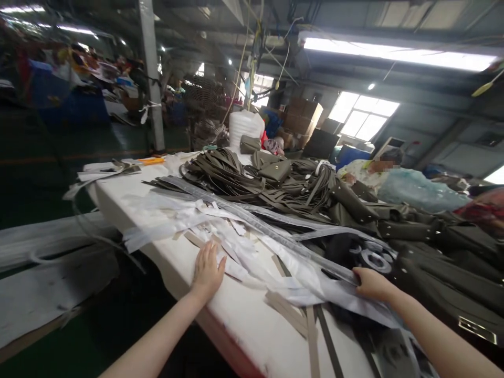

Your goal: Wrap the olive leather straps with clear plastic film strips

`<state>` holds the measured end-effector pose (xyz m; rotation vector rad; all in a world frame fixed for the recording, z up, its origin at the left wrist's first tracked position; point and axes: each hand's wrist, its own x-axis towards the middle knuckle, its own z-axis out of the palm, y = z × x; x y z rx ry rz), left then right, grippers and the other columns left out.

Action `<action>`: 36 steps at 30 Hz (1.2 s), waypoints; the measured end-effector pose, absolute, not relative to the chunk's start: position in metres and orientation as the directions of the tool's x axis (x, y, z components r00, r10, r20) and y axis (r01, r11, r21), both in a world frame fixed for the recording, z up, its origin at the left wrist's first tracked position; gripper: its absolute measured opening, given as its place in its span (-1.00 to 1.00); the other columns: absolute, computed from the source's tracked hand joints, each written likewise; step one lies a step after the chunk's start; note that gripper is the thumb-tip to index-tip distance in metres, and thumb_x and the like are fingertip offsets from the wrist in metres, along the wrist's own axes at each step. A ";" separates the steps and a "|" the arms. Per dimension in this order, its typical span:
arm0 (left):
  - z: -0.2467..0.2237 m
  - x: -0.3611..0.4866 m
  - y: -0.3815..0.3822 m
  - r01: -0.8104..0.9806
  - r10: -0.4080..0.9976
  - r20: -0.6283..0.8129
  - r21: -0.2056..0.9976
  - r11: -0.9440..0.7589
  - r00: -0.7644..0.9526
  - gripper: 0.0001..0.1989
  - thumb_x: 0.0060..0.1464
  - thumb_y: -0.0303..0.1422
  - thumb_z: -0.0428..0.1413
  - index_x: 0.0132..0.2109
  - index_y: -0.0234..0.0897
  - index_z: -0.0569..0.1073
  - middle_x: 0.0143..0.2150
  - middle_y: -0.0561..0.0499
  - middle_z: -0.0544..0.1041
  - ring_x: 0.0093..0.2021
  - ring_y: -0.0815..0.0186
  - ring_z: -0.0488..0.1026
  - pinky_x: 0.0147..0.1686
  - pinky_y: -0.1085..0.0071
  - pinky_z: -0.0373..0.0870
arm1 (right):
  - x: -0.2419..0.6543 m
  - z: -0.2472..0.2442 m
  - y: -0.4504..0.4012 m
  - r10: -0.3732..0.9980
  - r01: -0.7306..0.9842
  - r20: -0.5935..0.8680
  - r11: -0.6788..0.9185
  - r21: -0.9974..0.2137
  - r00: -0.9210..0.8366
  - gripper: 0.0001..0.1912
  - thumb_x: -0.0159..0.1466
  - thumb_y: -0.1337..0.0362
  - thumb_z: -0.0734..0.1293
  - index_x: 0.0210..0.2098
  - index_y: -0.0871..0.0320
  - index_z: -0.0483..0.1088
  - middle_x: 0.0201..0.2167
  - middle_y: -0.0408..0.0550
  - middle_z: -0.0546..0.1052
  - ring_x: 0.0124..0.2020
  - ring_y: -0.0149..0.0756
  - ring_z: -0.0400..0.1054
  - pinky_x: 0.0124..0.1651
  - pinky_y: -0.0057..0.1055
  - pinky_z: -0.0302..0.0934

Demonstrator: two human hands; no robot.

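Factory hall (452,100), dim, beyond all fingers (207,253). White table (252,315) beneath left fingers; olive strap pile (224,173) past both hands. Left hand (208,273) laid open, grasping nothing visible. Right hand (372,284) clenched on long clear strip (334,269), reaching away beyond left fingertips. Pale scraps (157,231) ahead of left fingers. Apparently at holding stage; any pull calls for freeing overlaps. Right fingertips partly hidden; far background blurred.

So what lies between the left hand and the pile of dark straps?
In the head view, loose white strips, a beige strip and a long clear strip lie between the left hand and the pile of dark straps.
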<state>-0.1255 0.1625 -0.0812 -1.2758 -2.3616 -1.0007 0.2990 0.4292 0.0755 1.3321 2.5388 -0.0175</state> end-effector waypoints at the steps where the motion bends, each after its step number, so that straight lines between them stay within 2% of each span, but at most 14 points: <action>1: -0.082 -0.121 0.159 0.814 0.635 0.514 0.433 0.388 -0.576 -0.50 0.23 -0.22 -0.08 0.20 -0.45 0.28 0.32 -0.41 0.23 0.34 -0.05 0.16 0.30 -0.03 0.11 | 0.301 0.079 0.427 0.813 0.807 -0.232 0.572 0.145 -0.534 -0.71 -0.01 0.49 0.30 -0.27 0.22 0.50 -0.27 0.08 0.60 -0.20 -0.14 0.49 -0.21 -0.42 0.18; 5: -0.084 -0.109 0.153 0.812 0.647 0.494 0.404 0.421 -0.581 -0.51 0.20 -0.21 -0.06 0.18 -0.41 0.32 0.32 -0.37 0.25 0.33 -0.03 0.19 0.31 0.00 0.13 | 0.294 0.126 0.432 0.860 0.807 -0.094 0.504 0.308 -0.501 -0.73 0.14 0.53 0.22 -0.23 0.24 0.47 -0.27 0.18 0.57 -0.25 -0.06 0.49 -0.29 -0.34 0.13; 8: -0.083 -0.109 0.155 0.813 0.640 0.504 0.405 0.418 -0.580 -0.54 0.19 -0.22 -0.06 0.12 -0.42 0.38 0.27 -0.37 0.32 0.29 -0.03 0.26 0.29 0.02 0.16 | 0.271 0.182 0.439 0.842 0.782 0.134 0.412 0.468 -0.523 -0.70 0.27 0.52 0.09 -0.21 0.29 0.44 -0.25 0.27 0.51 -0.31 -0.02 0.46 -0.29 -0.27 0.09; 11: -0.084 -0.111 0.157 0.821 0.635 0.522 0.390 0.417 -0.570 -0.57 0.19 -0.23 -0.07 0.07 -0.40 0.42 0.23 -0.35 0.37 0.26 -0.02 0.30 0.29 0.04 0.17 | 0.248 0.224 0.447 0.679 0.718 0.376 0.328 0.614 -0.631 -0.69 0.32 0.47 0.06 -0.22 0.31 0.43 -0.25 0.27 0.47 -0.26 -0.03 0.42 -0.16 -0.19 0.10; 13: -0.084 -0.112 0.157 0.824 0.631 0.531 0.379 0.420 -0.566 -0.58 0.19 -0.23 -0.07 0.05 -0.41 0.43 0.22 -0.35 0.38 0.25 -0.02 0.30 0.29 0.06 0.17 | 0.240 0.234 0.456 0.644 0.730 0.422 0.331 0.598 -0.638 -0.69 0.33 0.46 0.07 -0.21 0.31 0.44 -0.22 0.27 0.47 -0.14 -0.01 0.37 0.00 -0.14 0.07; 17: -0.082 -0.110 0.158 0.813 0.637 0.505 0.383 0.439 -0.582 -0.57 0.18 -0.25 -0.07 0.04 -0.47 0.43 0.21 -0.39 0.38 0.26 -0.03 0.28 0.29 0.05 0.14 | 0.245 0.215 0.473 0.796 0.852 0.387 0.284 0.440 -0.465 -0.65 0.29 0.51 0.08 -0.09 0.39 0.44 -0.02 0.40 0.44 0.09 0.07 0.25 0.15 -0.04 -0.04; 19: -0.079 -0.109 0.158 0.807 0.650 0.480 0.379 0.452 -0.589 -0.57 0.18 -0.25 -0.07 0.03 -0.49 0.43 0.21 -0.41 0.37 0.26 -0.05 0.28 0.29 0.04 0.13 | 0.253 0.198 0.473 0.834 0.870 0.349 0.273 0.411 -0.427 -0.61 0.28 0.48 0.12 0.02 0.41 0.41 0.08 0.43 0.38 0.14 0.09 0.22 0.14 -0.05 -0.01; 21: -0.076 -0.108 0.159 0.808 0.667 0.458 0.372 0.457 -0.588 -0.56 0.17 -0.25 -0.08 0.04 -0.50 0.42 0.20 -0.41 0.37 0.26 -0.04 0.26 0.29 0.05 0.11 | 0.263 0.182 0.463 0.866 0.867 0.258 0.314 0.386 -0.428 -0.59 0.28 0.40 0.18 0.09 0.37 0.39 0.11 0.37 0.39 0.13 0.04 0.26 0.11 -0.13 0.06; 26: -0.069 -0.103 0.160 0.792 0.686 0.404 0.395 0.465 -0.605 -0.50 0.15 -0.24 -0.06 0.06 -0.59 0.39 0.22 -0.47 0.32 0.28 -0.07 0.20 0.32 0.05 0.02 | 0.292 0.144 0.396 0.900 0.867 -0.065 0.434 0.246 -0.432 -0.62 0.31 0.13 0.24 -0.06 0.22 0.52 -0.14 0.14 0.57 -0.12 -0.14 0.44 -0.13 -0.36 0.22; 29: -0.069 -0.101 0.161 0.783 0.686 0.393 0.422 0.457 -0.612 -0.49 0.16 -0.23 -0.07 0.09 -0.58 0.37 0.24 -0.46 0.29 0.32 -0.07 0.14 0.33 0.03 -0.03 | 0.313 0.120 0.328 0.831 0.847 -0.281 0.523 0.097 -0.481 -0.69 0.29 0.04 0.26 -0.20 0.05 0.56 -0.28 -0.06 0.61 -0.28 -0.26 0.47 -0.25 -0.44 0.23; 31: -0.069 -0.101 0.160 0.785 0.686 0.399 0.428 0.447 -0.608 -0.48 0.17 -0.22 -0.08 0.11 -0.57 0.36 0.25 -0.46 0.27 0.33 -0.07 0.12 0.34 0.02 -0.05 | 0.328 0.101 0.279 0.753 0.825 -0.408 0.565 -0.002 -0.516 -0.73 0.25 0.06 0.30 -0.26 0.05 0.56 -0.30 -0.07 0.62 -0.31 -0.23 0.48 -0.27 -0.41 0.24; 34: -0.071 -0.102 0.160 0.794 0.696 0.397 0.406 0.452 -0.599 -0.49 0.17 -0.23 -0.07 0.11 -0.58 0.36 0.26 -0.46 0.27 0.33 -0.07 0.13 0.34 0.03 -0.04 | 0.355 0.062 0.218 0.764 0.830 -0.393 0.558 0.005 -0.511 -0.77 0.18 0.16 0.35 -0.26 0.14 0.56 -0.19 0.09 0.60 -0.19 -0.08 0.49 -0.11 -0.29 0.29; 35: -0.071 -0.102 0.160 0.797 0.700 0.393 0.396 0.456 -0.596 -0.49 0.16 -0.23 -0.07 0.10 -0.58 0.36 0.26 -0.46 0.27 0.32 -0.08 0.13 0.33 0.03 -0.03 | 0.365 0.046 0.203 0.779 0.826 -0.347 0.563 0.018 -0.523 -0.76 0.16 0.19 0.36 -0.25 0.16 0.56 -0.11 0.14 0.58 -0.10 -0.02 0.48 -0.03 -0.24 0.29; 36: -0.071 -0.102 0.160 0.798 0.703 0.388 0.388 0.461 -0.595 -0.49 0.16 -0.24 -0.06 0.10 -0.58 0.36 0.26 -0.47 0.27 0.32 -0.08 0.14 0.33 0.03 -0.03 | 0.374 0.030 0.192 0.819 0.842 -0.259 0.538 0.039 -0.512 -0.68 0.12 0.20 0.39 -0.15 0.19 0.54 0.02 0.21 0.53 0.02 0.06 0.42 0.09 -0.17 0.25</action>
